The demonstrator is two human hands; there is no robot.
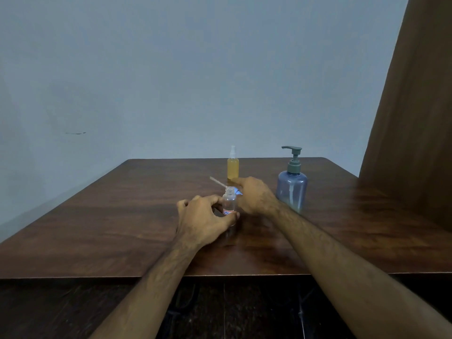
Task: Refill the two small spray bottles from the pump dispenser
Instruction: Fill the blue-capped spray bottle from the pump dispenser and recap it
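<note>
A small clear spray bottle [229,204] with a red label stands uncapped on the table's middle, and my left hand [204,217] grips its body. My right hand [254,196] is just behind it and pinches the removed spray head [237,191], whose thin dip tube [217,182] sticks out to the upper left. A second small spray bottle [232,167] with yellow liquid and its sprayer on stands farther back. The blue-grey pump dispenser [292,189] with a grey pump stands to the right of my right hand.
The dark wooden table [122,216] runs back to a pale blue wall [195,81]. A brown curtain [415,118] hangs at the right. The table's front edge lies below my forearms.
</note>
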